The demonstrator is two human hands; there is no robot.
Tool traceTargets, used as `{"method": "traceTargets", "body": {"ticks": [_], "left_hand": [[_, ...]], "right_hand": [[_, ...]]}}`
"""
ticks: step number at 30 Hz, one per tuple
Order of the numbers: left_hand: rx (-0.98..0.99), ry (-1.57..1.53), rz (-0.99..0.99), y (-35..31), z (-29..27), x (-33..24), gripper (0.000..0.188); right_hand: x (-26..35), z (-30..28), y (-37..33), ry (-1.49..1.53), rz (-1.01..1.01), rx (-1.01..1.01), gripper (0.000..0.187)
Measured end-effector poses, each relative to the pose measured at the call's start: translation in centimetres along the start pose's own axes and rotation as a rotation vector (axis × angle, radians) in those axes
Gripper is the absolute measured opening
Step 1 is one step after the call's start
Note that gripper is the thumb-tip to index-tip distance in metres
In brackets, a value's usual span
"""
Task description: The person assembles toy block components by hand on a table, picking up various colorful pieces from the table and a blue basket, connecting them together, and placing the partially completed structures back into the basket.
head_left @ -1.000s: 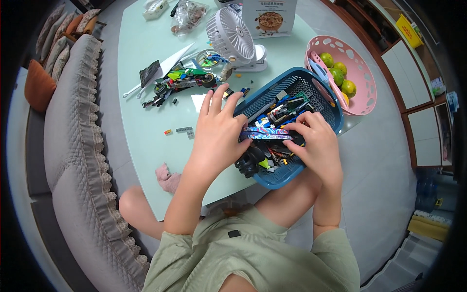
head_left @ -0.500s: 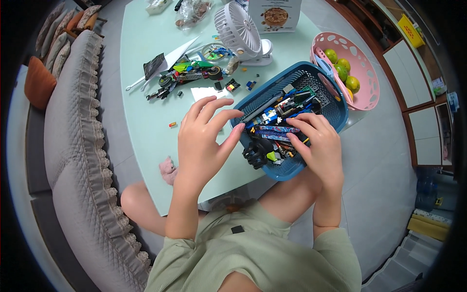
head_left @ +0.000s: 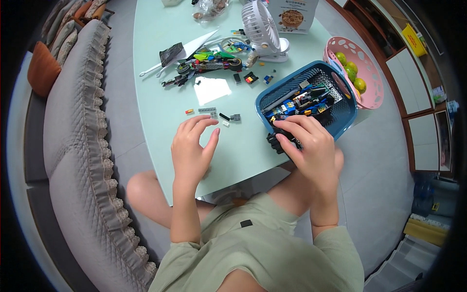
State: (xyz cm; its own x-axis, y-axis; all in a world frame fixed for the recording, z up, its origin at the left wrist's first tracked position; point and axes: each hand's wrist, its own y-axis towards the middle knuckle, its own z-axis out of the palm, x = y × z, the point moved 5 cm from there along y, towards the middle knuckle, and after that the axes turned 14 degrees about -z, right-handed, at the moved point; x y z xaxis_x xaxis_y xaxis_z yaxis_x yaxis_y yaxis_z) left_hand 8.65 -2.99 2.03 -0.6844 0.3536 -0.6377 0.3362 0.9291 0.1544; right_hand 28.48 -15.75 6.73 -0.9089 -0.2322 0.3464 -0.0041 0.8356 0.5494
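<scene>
Pale green counter (head_left: 160, 104): right hand (head_left: 311, 146) fingers grasping black brick piece (head_left: 278, 141) beside blue basket (head_left: 348, 114); left hand (head_left: 190, 148) released, hovering; sorting step, next likely needing a matching brick

Upper middle of the frame: white desk fan (head_left: 262, 24) beside a pink basket (head_left: 335, 48) of green fruit. Far left: grey sofa (head_left: 73, 160) with an orange cushion (head_left: 41, 68).

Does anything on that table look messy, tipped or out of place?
Yes. The blue plastic basket hangs over the pale green table's near edge, tilted, with the right hand holding black bricks at its rim. Small loose bricks lie scattered near the left hand.
</scene>
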Motion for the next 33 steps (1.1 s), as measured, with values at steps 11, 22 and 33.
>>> {"method": "traceTargets", "body": {"ticks": [11, 22, 33], "left_hand": [[0.045, 0.06, -0.079, -0.4, -0.5, 5.4, 0.016], [0.05, 0.231, -0.009, 2.5, -0.2, 9.7, 0.017], [0.037, 0.247, -0.009, 7.6, 1.7, 11.9, 0.024]], "right_hand": [[5.0, 5.3, 1.4, 0.142, -0.119, 0.086, 0.023], [4.3, 12.3, 2.0, 0.145, -0.115, 0.175, 0.021], [1.1, 17.6, 4.6, 0.08, 0.009, 0.212, 0.022]]}}
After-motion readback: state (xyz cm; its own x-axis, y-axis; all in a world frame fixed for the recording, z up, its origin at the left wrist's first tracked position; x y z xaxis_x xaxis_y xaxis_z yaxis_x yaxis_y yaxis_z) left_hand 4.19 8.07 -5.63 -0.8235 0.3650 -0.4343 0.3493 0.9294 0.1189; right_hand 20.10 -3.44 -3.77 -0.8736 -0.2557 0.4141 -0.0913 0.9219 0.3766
